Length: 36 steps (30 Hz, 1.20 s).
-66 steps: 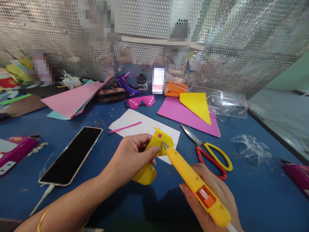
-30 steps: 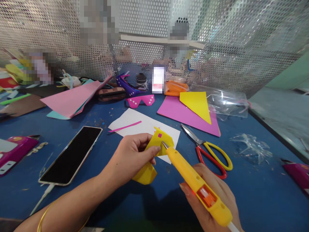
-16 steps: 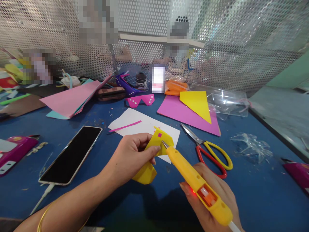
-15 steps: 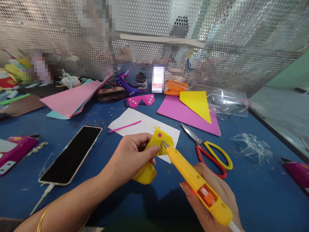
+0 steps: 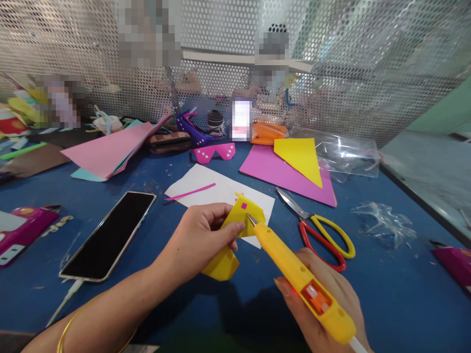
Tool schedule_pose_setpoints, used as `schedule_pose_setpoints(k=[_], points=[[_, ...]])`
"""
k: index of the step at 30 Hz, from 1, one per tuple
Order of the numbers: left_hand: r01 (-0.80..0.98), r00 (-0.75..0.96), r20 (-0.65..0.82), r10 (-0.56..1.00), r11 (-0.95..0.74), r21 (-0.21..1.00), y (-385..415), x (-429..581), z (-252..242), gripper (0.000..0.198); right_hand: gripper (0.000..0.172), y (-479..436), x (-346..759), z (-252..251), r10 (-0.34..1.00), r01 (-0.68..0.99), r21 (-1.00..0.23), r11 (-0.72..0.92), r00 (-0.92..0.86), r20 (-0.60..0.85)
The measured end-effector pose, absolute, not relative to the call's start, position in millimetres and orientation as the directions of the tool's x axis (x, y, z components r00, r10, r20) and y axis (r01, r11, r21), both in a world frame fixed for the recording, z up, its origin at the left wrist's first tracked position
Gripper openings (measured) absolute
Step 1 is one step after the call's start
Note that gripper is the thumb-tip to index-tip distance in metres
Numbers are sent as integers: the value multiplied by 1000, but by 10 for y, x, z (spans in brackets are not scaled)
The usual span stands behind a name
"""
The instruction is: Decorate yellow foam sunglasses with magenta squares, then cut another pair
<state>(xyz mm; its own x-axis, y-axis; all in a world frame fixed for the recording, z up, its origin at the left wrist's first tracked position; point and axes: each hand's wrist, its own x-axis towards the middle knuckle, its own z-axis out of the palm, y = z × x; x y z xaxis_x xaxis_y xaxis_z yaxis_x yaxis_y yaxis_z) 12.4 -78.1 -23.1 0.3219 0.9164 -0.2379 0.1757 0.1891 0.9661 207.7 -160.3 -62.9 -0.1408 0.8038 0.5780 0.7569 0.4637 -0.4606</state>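
My left hand pinches a yellow paper glasses cutout between thumb and fingers, tilted above the table. One small pink square sits on the cutout near its upper end. My right hand is wrapped round a yellow hot glue pen with a metal tip and a white cord at its rear. The tip is at the cutout's surface, just below the pink square. Beneath lies a white paper sheet bearing a thin pink strip. Behind it rest finished-looking pink paper glasses with white squares.
Red-and-yellow-handled scissors lie right of the sheet. A phone with a cable lies left. Purple sheets, a yellow sheet and pink sheets lie farther back. Crumpled clear plastic is at right. A perforated metal screen stands behind.
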Motion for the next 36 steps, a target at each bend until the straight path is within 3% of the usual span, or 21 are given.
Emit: schedule_pose_setpoints(k=[6, 18, 26, 36], points=[[186, 318, -246, 916, 195, 963, -781, 113, -226, 12, 17, -1613, 2086, -637, 791, 763, -443, 470, -142, 596], [201, 299, -260, 918, 206, 958, -791, 139, -216, 14, 17, -1650, 2046, -647, 836, 700, -557, 447, -104, 539], [218, 307, -281, 909, 220, 951, -790, 128, -211, 14, 17, -1646, 2045, -626, 822, 727, -532, 433, -77, 564], [204, 292, -264, 919, 210, 956, -789, 133, -218, 12, 8, -1613, 2088, -602, 814, 713, -502, 489, -167, 556]])
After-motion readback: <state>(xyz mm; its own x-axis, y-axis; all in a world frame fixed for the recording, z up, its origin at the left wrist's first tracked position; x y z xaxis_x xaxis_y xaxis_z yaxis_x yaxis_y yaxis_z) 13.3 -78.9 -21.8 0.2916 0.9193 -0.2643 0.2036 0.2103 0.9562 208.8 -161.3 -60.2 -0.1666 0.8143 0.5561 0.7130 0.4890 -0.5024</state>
